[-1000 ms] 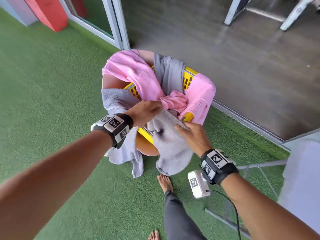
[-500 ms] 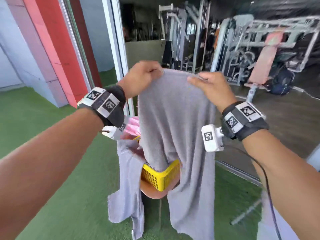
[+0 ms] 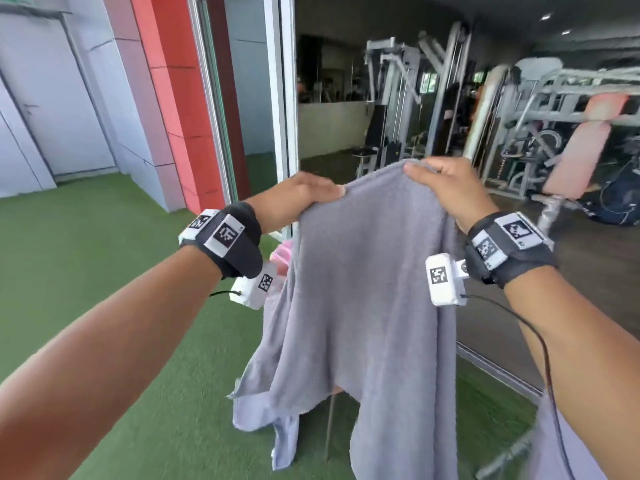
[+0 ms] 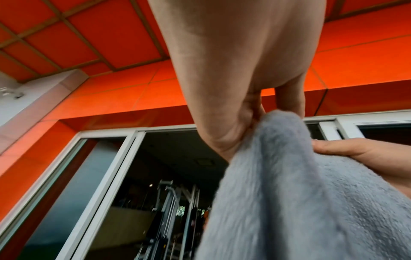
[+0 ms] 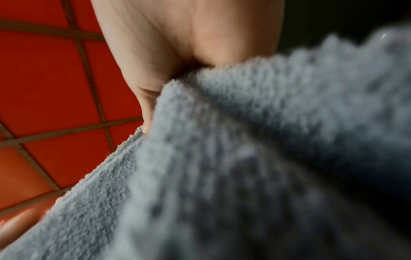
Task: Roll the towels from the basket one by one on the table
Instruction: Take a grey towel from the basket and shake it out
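Both arms are stretched out in front at about chest height, forearms angling inward, wrists strapped with black bands. The left hand [image 3: 294, 199] sits knuckles up, fingers curled over and thumb tucked beneath, pinching the top edge of the grey towel [image 3: 374, 306] at its left corner. From the left wrist view that hand [image 4: 240, 88] shows thumb and fingers closed on a bunched fold of the towel [image 4: 311, 202], with the other hand's fingers in at the right edge. The right hand [image 3: 446, 188] is raised a touch higher, wrist cocked, fingers curled round the towel's top right corner; the right wrist view shows the hand [image 5: 177, 52] gripping fuzzy grey cloth [image 5: 244, 158] pressed close against the lens, blurred. So both hands are gripping the same towel, near each other, with the top edge running between them. The towel hangs straight down from the two hands in loose folds, its lower end dropping out of the bottom of the head view. Behind it a second grey towel [image 3: 252, 400] droops lower down, and a scrap of pink cloth [image 3: 282, 258] peeks out just under the left wrist. Green turf [image 3: 104, 271] lies below.
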Demonstrator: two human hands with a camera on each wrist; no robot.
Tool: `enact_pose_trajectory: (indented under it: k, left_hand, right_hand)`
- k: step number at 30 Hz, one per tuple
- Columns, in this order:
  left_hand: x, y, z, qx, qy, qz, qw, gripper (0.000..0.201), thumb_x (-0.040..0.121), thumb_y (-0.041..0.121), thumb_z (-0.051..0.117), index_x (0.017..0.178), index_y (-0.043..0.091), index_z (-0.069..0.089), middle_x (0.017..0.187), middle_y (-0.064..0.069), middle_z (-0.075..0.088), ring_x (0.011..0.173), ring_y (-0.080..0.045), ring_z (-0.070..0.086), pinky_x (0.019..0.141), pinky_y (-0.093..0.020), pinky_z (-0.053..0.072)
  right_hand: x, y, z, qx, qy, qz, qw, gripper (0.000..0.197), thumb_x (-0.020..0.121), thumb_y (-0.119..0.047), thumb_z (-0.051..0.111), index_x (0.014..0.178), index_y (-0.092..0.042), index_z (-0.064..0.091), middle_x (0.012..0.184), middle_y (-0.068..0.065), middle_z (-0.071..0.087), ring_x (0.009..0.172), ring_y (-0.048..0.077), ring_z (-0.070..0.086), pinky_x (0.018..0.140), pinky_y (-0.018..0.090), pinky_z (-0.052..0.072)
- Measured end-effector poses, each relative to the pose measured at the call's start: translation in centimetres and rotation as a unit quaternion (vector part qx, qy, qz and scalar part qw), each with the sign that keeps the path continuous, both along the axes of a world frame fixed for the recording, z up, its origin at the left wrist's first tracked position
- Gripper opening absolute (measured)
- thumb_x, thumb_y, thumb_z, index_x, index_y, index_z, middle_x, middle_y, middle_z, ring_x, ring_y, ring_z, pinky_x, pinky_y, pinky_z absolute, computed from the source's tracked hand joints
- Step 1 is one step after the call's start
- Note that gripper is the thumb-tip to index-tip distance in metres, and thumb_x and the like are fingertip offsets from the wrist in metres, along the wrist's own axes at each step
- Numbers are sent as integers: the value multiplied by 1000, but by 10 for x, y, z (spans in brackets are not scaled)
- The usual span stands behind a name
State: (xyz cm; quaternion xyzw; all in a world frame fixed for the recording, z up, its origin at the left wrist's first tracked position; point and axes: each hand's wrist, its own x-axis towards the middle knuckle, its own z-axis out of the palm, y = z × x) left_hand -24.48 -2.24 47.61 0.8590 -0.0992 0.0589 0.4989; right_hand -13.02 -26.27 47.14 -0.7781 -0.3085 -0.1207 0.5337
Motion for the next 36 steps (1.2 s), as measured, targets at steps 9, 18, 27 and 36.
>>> enact_pose_trajectory:
  k: [9, 18, 27, 36]
  left_hand:
    - [-32, -21, -89, 67, 6, -15, 998, 10, 87, 19, 66, 84, 9, 67, 59, 17, 56, 53, 3, 46, 56, -20, 42]
    - [-43, -5, -99, -23, 71, -38, 996, 9, 87, 6, 62, 87, -2, 65, 86, -5, 58, 86, -4, 50, 84, -18, 38]
    - [-62, 15, -88, -45, 0, -33, 998, 6, 87, 0, 62, 82, -1, 65, 79, -8, 58, 76, -11, 50, 73, -22, 39]
    - [-76, 16, -118, -149, 36, 14, 988, 32, 96, 41, 51, 113, 18, 65, 120, 6, 63, 116, -9, 54, 103, -32, 38]
  right_hand:
    - [-75, 18, -150, -17, 293, 233, 927, 53, 67, -54, 78, 103, -15, 73, 113, 2, 70, 107, 16, 63, 98, 32, 43]
    - [-99, 59, -143, 99, 372, 287, 877, 22, 76, -25, 75, 90, -12, 65, 89, 12, 52, 76, 18, 49, 60, 29, 34]
    - [-105, 74, -149, 79, 393, 331, 854, 29, 85, -26, 65, 97, 0, 71, 104, 13, 66, 96, 23, 58, 86, 34, 45]
    - [-115, 73, -108, 56, 165, 268, 948, 23, 93, -20, 59, 71, -16, 65, 69, -7, 52, 69, 3, 46, 64, 19, 35]
